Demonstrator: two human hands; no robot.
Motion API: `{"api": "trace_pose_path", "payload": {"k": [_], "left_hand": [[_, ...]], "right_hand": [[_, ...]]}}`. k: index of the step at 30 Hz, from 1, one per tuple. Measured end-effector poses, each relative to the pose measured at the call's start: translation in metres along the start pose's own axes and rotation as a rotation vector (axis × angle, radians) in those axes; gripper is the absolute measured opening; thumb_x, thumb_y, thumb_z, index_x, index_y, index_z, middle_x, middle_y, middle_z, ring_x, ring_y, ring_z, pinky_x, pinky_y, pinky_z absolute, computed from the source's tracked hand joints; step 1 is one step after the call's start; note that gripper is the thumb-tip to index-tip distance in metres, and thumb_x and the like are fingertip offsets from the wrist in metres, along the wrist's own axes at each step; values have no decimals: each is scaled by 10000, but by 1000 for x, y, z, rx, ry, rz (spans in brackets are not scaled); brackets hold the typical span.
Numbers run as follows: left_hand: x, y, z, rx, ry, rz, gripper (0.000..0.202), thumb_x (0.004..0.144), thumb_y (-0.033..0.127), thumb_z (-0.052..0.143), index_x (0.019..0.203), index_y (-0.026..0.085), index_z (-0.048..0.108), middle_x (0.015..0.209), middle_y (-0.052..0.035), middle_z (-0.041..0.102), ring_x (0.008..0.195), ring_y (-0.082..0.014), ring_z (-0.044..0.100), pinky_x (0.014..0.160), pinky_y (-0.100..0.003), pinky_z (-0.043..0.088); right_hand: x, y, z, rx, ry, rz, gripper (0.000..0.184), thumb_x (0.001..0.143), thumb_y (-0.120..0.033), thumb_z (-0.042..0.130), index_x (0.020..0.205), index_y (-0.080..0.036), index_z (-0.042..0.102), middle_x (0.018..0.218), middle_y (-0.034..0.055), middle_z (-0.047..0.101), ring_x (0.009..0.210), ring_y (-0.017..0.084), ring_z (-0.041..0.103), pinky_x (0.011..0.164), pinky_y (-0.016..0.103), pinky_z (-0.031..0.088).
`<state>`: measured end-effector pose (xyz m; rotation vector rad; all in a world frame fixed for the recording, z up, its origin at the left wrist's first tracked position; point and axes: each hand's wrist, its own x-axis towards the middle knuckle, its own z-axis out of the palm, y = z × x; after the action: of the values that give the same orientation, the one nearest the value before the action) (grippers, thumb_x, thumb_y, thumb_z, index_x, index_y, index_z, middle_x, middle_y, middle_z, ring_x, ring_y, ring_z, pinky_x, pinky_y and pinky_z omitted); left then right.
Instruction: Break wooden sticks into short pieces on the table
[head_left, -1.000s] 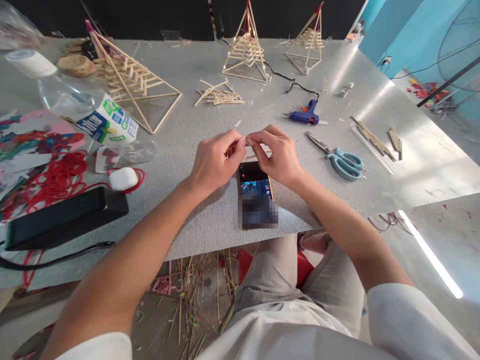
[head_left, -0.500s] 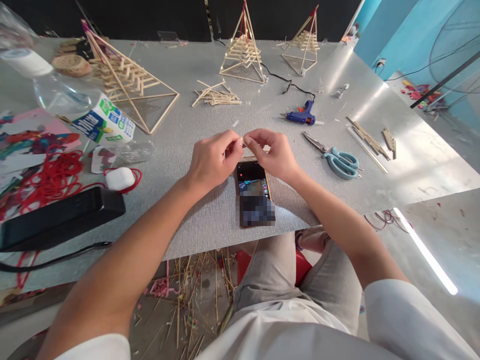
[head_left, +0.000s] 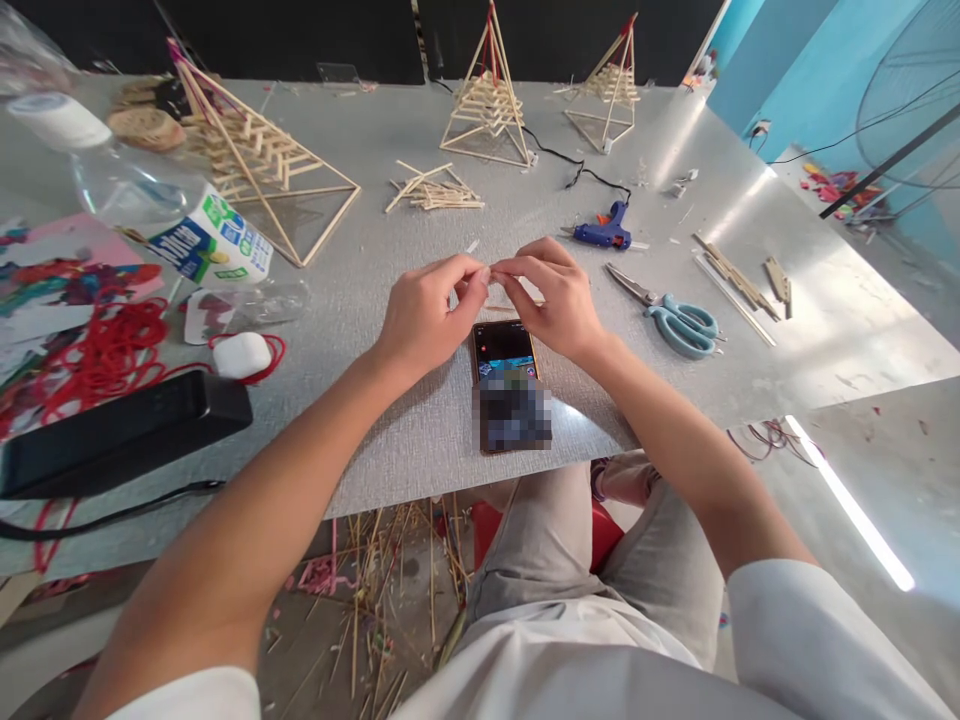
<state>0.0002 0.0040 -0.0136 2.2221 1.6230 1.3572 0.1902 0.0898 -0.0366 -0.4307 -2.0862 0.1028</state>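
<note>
- Head camera: the left hand (head_left: pixel 429 308) and right hand (head_left: pixel 556 302) met at pinched thumbs and fingertips above the table (head_left: pixel 405 430); whether anything small sat between them could not be told.
- One thin wooden stick (head_left: pixel 496 308) showed just beyond the top edge of the phone (head_left: pixel 504 343), partly hidden by the right hand.
- It looked light and stiff, likely to snap if bent; a gentle pinch near its middle seemed best.
- Scissors (head_left: pixel 682 325) and a blue glue gun (head_left: pixel 604 232) rested to the right.

Bright glare streaks the tabletop (head_left: pixel 817 290) toward the right.
</note>
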Motion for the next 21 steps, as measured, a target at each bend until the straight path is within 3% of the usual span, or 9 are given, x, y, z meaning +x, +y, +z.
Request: {"api": "trace_pose_path", "payload": {"k": [5,13,21], "left_hand": [[2,7,-1,-159,-28,-103,344,1089,451,566,924,204,741,775,-20,749,669,-130,643,619,-252,457],[2,15,-3,-186,3,-122,449,1099,495,537,801,201,700,651,-7,655,598,-127,577,601,-257,445],[-2,17,0,-231,56,-156,522,1079,564,571,725,205,708,609,-6,648,535,-126,556,554,-284,410]], "right_hand": [[0,-2,0,-29,73,-74,236,1137,-281,551,1124,-223,780,948,49,757,969,194,688,866,359,554],[0,-3,3,60,20,52,258,1127,-389,586,1126,-257,807,963,34,786,964,195,693,889,374,570],[0,-11,4,49,77,23,214,1116,-296,569,1096,-233,773,915,31,754,939,189,689,841,358,570]]}}
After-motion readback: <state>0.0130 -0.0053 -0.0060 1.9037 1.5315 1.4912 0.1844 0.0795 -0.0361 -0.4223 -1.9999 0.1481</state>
